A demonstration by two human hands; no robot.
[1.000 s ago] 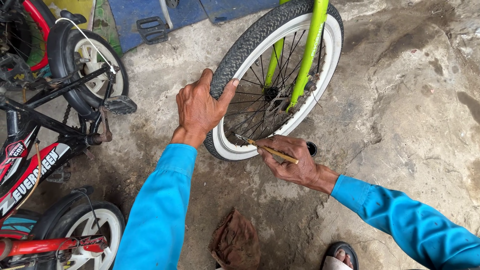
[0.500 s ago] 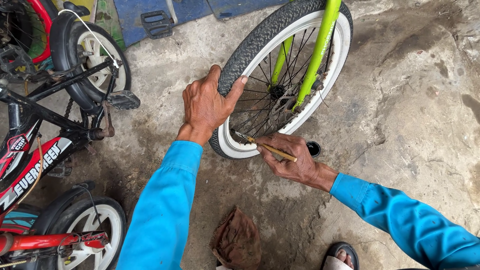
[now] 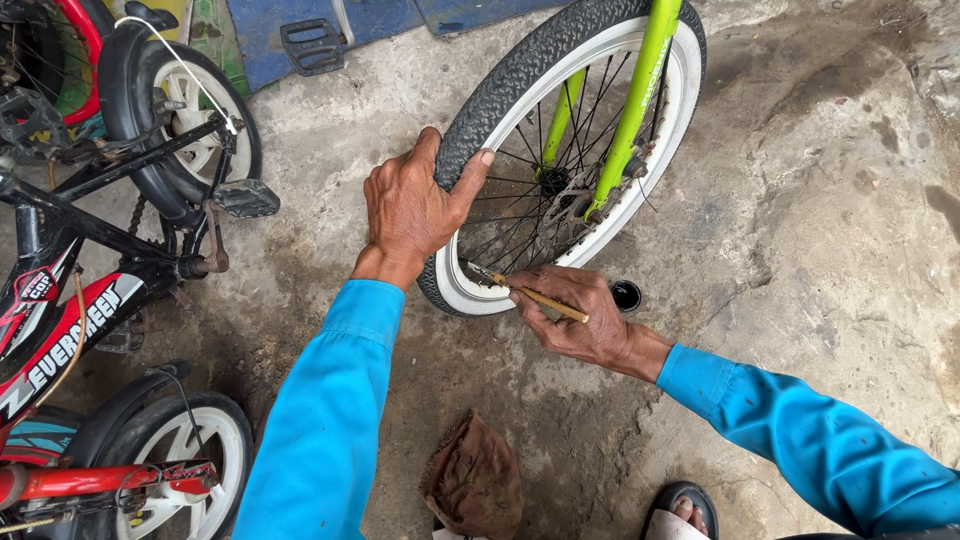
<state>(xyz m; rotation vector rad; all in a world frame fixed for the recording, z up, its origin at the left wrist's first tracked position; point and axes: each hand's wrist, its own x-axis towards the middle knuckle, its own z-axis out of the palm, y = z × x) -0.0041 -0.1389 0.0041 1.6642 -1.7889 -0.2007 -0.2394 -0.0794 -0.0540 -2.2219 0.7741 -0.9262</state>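
A small bicycle wheel with a black tyre, white sidewall and dark spokes stands on the concrete, held in a lime-green fork. My left hand grips the tyre at its lower left edge, thumb on the inner side. My right hand sits just below the rim and holds a thin yellowish brush-like stick, its tip pointing at the white sidewall near the spokes. Both arms wear bright blue sleeves.
A small black round cap or pot lies on the ground beside the rim. A brown rag lies near my sandalled foot. Red and black children's bicycles crowd the left side; blue boards lie behind.
The view has shifted slightly. My left hand has kept its grip on the tyre, and my right hand has stayed at the rim with the stick.
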